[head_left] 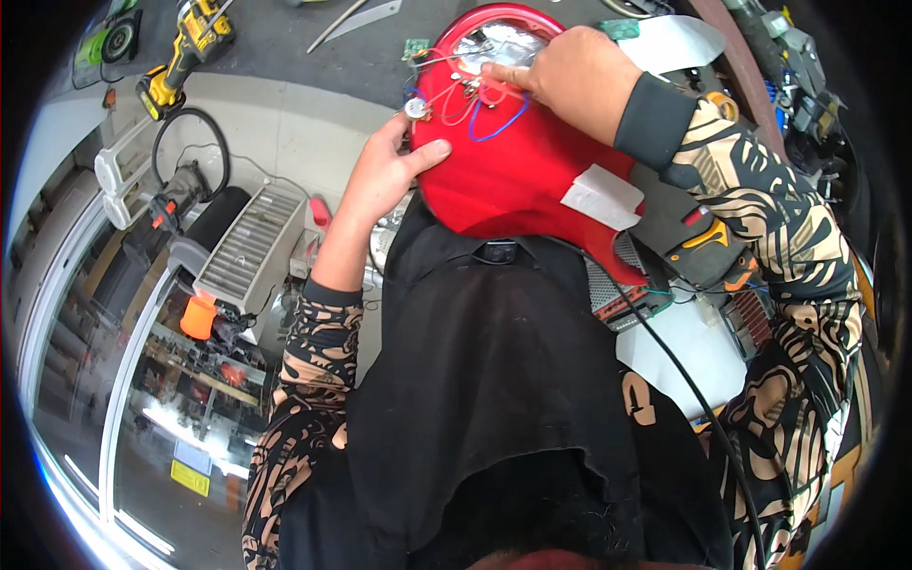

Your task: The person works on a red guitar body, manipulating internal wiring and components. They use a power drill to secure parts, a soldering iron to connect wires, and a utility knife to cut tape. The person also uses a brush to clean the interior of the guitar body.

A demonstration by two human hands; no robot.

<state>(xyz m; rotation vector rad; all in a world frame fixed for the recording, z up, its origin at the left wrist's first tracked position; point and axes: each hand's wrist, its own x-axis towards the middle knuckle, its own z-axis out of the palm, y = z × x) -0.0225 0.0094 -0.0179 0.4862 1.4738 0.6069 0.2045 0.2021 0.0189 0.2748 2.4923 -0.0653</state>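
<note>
A glossy red curved housing (532,171) with a silver-lined round opening lies across my lap. My left hand (385,166) grips its left edge, thumb on the red surface and the other fingers at the rim. Next to those fingers sits a small round silver part (416,108) with wires attached. Over the red surface, my right hand (570,71) is closed around thin red wires (458,106), index finger stretched along them; its thumb is hidden. A blue wire (503,131) loops below. Beside the opening is a small green circuit board (415,49). A white label (602,197) is on the housing.
A yellow and black cordless drill (195,43) lies at the upper left of the grey bench (275,71). A small-parts drawer cabinet (249,242) stands at left. A black cable (679,366) crosses at right, near a yellow and black tool (703,242). Mixed clutter fills the far right.
</note>
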